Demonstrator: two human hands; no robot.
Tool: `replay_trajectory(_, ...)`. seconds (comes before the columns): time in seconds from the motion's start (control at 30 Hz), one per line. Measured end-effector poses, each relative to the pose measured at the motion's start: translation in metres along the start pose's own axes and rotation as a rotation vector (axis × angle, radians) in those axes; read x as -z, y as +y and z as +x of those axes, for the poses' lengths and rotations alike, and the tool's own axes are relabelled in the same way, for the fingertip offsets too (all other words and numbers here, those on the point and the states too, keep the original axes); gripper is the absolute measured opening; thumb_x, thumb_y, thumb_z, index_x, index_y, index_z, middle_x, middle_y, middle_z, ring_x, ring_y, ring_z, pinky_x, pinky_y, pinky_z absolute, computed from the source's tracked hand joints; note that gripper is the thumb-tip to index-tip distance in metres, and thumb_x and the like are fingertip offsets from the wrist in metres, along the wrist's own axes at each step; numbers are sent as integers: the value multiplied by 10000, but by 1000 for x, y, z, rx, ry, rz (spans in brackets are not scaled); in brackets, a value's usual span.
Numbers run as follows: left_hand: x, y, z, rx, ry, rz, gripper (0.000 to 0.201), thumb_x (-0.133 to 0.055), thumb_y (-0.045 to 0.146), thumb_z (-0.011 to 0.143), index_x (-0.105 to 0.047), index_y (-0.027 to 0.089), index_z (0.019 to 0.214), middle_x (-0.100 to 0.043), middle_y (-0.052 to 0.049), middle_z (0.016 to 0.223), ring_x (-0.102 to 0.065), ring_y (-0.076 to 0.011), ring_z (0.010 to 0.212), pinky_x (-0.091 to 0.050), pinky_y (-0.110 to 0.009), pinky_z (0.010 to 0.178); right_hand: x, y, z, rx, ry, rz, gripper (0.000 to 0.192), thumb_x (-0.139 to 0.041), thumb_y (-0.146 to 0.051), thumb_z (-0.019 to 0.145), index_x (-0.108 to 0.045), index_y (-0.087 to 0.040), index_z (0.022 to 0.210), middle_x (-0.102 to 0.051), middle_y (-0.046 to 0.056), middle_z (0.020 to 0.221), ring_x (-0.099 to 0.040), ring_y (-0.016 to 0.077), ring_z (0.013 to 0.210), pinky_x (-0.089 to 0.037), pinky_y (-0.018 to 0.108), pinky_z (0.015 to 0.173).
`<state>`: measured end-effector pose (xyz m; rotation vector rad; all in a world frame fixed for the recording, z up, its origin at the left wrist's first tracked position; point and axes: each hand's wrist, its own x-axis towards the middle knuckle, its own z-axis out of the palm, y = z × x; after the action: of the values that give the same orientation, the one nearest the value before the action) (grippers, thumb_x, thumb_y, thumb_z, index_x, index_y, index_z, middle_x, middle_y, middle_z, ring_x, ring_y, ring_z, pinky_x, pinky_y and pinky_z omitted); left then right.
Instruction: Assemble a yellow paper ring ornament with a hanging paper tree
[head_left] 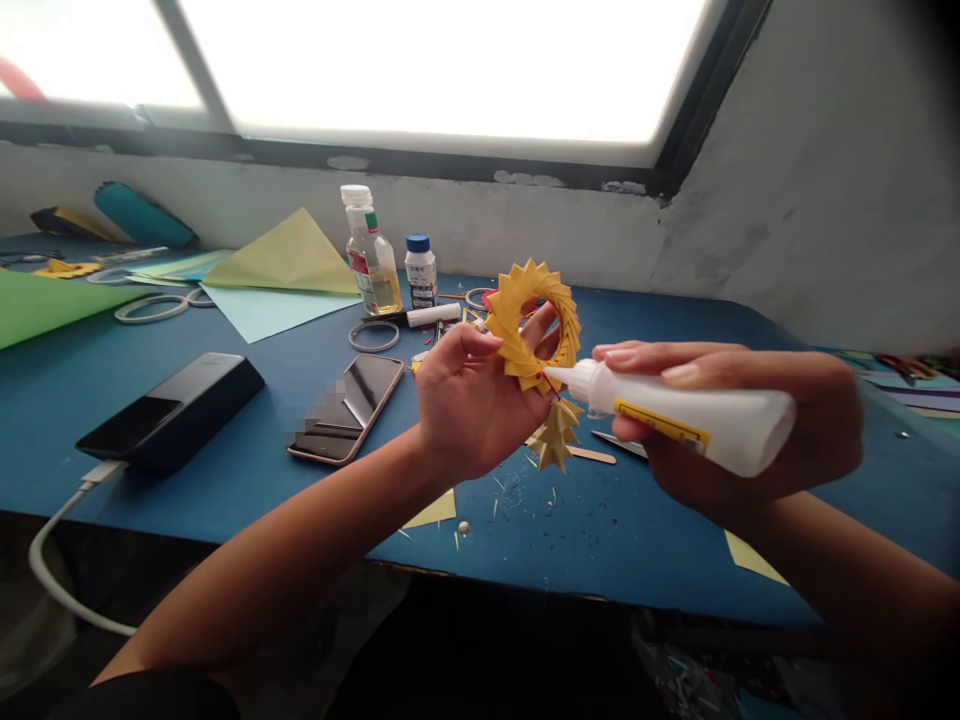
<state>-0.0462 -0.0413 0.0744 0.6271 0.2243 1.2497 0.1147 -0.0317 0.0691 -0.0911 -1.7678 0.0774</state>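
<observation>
My left hand (480,400) holds up a ring of folded yellow paper (517,345), with the thumb on its left edge and fingers behind it. Below the ring hangs a pleated paper piece in a duller yellow (555,438), joined by what looks like a red thread. My right hand (795,400) is closed round a white squeeze glue bottle (720,420) with a yellow label. The bottle lies nearly level, and its pointed nozzle (566,376) is at the lower rim of the ring. Whether glue is coming out cannot be seen.
On the blue table (315,510) lie a phone (349,410), a black power bank (172,410) with a white cable, and a wooden stick (592,455). Behind stand a clear bottle (373,260) and a blue-capped bottle (421,272), beside coloured paper sheets (289,265). Paper scraps litter the front.
</observation>
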Motion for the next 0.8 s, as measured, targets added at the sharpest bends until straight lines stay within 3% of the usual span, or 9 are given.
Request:
replay_trajectory(0.23,1,1,1,3,-6,-1,373,-419,225,643,-618,187,956,-685,-36,888,-523,-237,1167,-413,-368,973,2,0,0,-10,5,17,454,-792,-60,607,-672,-181,1028,-736,34,964,-713,208,829,-636,333,758)
replay_trajectory(0.5,-1,0,1,28,9,13,364,-390,232,649,-618,203,931,-677,-23,877,-534,-240,1154,-431,-378,957,1,-3,4,-2,-89,133,470,-728,-27,666,-644,-142,1114,-716,63,1056,-704,194,882,-626,309,788)
replay_trajectory(0.8,0,0,-2,7,-27,25,382,-397,242,647,-605,201,965,-674,-29,906,-488,-245,1208,-372,-398,1022,0,0,-2,-2,25,-22,486,-811,-42,568,-662,-167,1013,-739,32,939,-709,197,848,-632,297,762)
